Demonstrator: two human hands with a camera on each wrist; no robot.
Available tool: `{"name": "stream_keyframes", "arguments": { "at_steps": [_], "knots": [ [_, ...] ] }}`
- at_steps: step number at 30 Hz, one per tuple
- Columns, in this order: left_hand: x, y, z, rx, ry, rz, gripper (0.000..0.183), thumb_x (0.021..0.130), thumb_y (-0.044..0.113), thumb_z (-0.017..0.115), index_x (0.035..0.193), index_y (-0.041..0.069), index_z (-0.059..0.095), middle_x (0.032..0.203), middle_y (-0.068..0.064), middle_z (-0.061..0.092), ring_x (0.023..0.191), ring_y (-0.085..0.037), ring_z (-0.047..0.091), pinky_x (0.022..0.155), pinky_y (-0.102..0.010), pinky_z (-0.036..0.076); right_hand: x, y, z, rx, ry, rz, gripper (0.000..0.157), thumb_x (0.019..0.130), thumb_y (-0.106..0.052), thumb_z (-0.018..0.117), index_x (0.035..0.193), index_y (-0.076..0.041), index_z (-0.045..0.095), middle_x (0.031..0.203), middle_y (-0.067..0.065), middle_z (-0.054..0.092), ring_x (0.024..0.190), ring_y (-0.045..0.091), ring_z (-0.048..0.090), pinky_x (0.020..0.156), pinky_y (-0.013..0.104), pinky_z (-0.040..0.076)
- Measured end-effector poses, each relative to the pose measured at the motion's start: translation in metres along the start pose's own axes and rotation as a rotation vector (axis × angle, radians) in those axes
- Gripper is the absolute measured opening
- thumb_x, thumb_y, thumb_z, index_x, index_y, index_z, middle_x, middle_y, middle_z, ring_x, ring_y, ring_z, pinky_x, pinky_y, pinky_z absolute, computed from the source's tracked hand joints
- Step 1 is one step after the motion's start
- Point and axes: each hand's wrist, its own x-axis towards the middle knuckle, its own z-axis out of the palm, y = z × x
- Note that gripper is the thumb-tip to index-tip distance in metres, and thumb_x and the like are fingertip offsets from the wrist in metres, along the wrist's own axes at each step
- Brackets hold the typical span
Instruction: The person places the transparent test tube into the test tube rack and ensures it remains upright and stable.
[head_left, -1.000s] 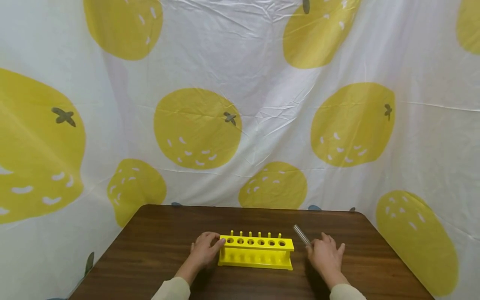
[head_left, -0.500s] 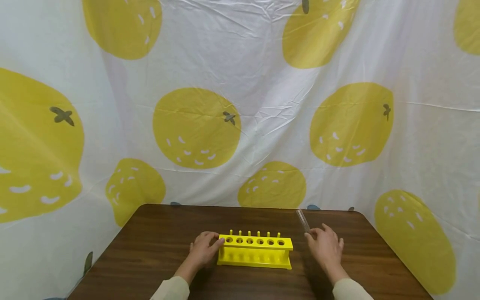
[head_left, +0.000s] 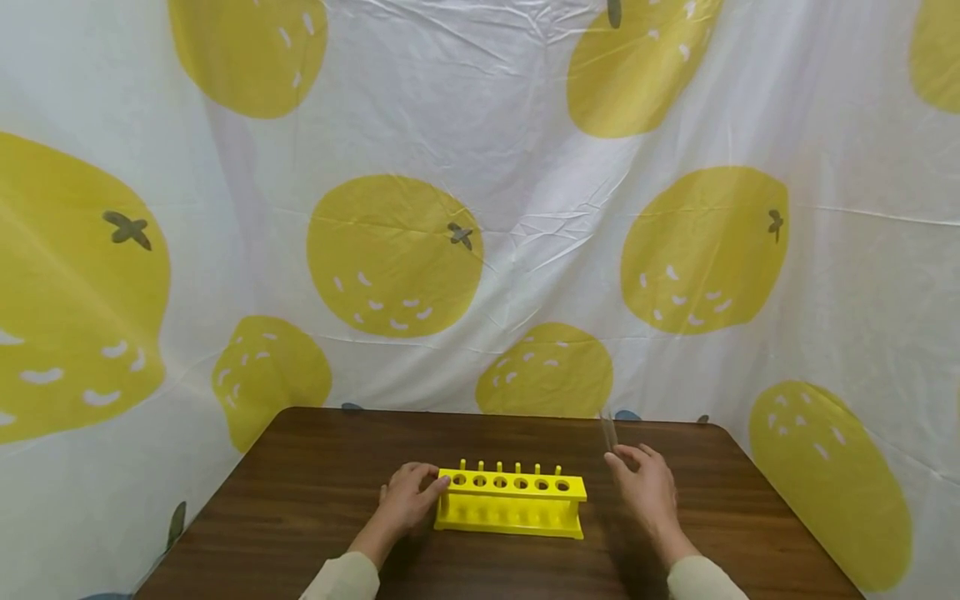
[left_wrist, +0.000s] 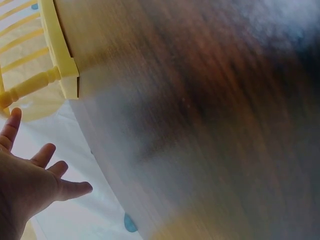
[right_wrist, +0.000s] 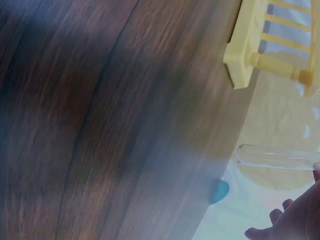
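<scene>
Right hand [head_left: 643,492] pinches a clear test tube [right_wrist: 280,157] near one end, its other fingers loosely spread. The tube's rounded end points away from the person, above the tabletop [head_left: 375,442] and right of the yellow rack [head_left: 512,510]. Left hand [head_left: 408,498], fingers spread, touches the rack's left end. The rack stands upright, six round holes along its top, pegs behind.

Left grip [left_wrist: 32,182] at yellow rack [left_wrist: 56,50]
</scene>
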Motion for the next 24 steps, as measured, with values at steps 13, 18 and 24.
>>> {"name": "stream_keyframes", "arguments": {
  "at_steps": [13, 18, 24],
  "knots": [
    [0.001, 0.0, 0.0, 0.005, -0.003, -0.003, 0.049, 0.099, 0.052, 0.054, 0.125, 0.011, 0.061, 0.144, -0.022, 0.044, 0.136, -0.046, 0.033, 0.107, -0.073, 0.012, -0.003, -0.018, 0.001, 0.223, 0.026, 0.023, 0.049, 0.097, -0.037, 0.064, 0.129, 0.001, 0.063, 0.147, 0.028, 0.042, 0.138, 0.045, 0.036, 0.113, 0.058, 0.024],
    [0.001, -0.001, 0.0, 0.007, 0.0, 0.007, 0.049, 0.099, 0.051, 0.054, 0.125, 0.01, 0.061, 0.143, -0.023, 0.044, 0.135, -0.047, 0.033, 0.106, -0.074, 0.012, -0.003, -0.026, 0.001, 0.266, 0.029, 0.014, 0.049, 0.098, -0.038, 0.064, 0.13, -0.002, 0.063, 0.149, 0.026, 0.041, 0.138, 0.043, 0.036, 0.113, 0.058, 0.025],
    [0.0, 0.0, 0.0, 0.01, 0.002, 0.006, 0.048, 0.1, 0.05, 0.054, 0.124, 0.01, 0.061, 0.144, -0.022, 0.044, 0.135, -0.047, 0.033, 0.106, -0.074, 0.012, -0.004, -0.042, -0.001, 0.31, 0.031, -0.001, 0.05, 0.097, -0.038, 0.065, 0.13, -0.001, 0.063, 0.148, 0.023, 0.043, 0.138, 0.041, 0.037, 0.114, 0.056, 0.025]
  ]
}}
